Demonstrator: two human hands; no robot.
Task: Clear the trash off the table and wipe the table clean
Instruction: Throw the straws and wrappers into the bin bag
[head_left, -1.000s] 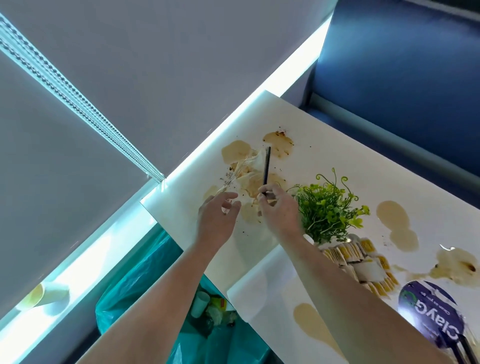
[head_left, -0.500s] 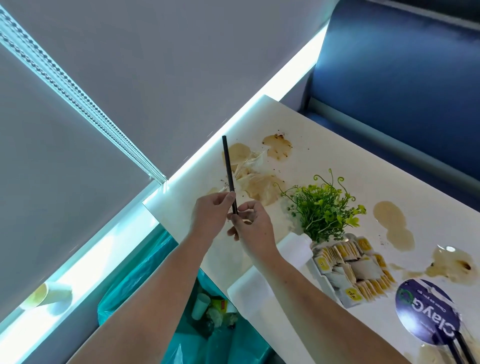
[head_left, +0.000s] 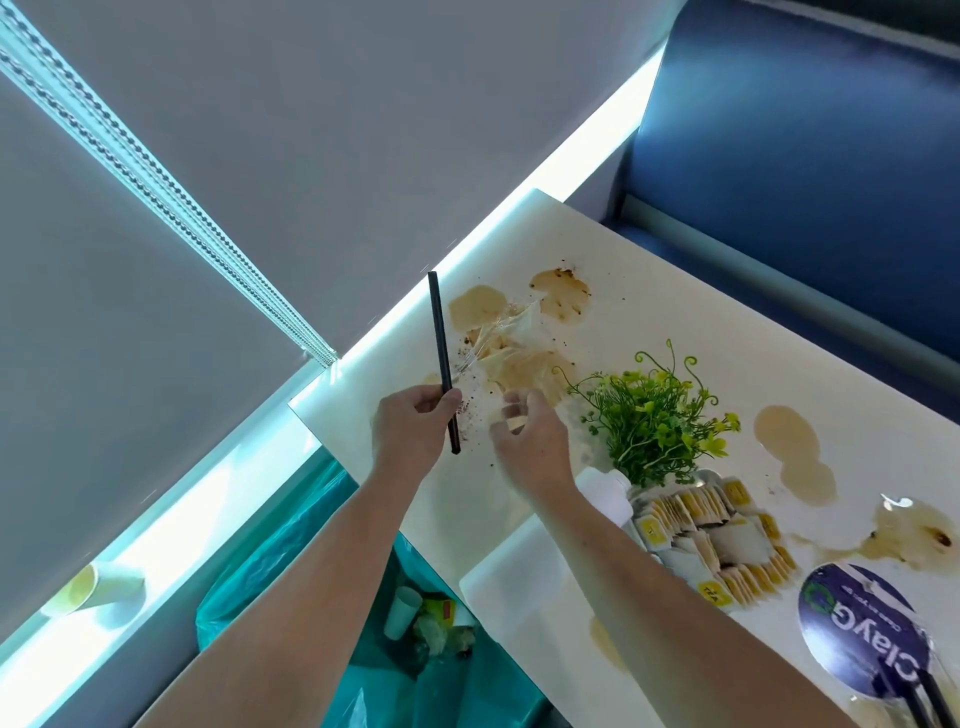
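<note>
Trash is being cleared: left grip (head_left: 415, 434) pinches the straw (head_left: 440, 343), right grip (head_left: 530, 441) hangs loosely curled and empty; next, probably the near bin (head_left: 467, 691).

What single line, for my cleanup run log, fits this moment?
left hand: grips black straw | right hand: open near clear plastic wrapper | table: brown spills unwiped

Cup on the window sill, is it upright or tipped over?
Tipped over: the cup lies on its side on the sill, mouth facing sideways.
</note>
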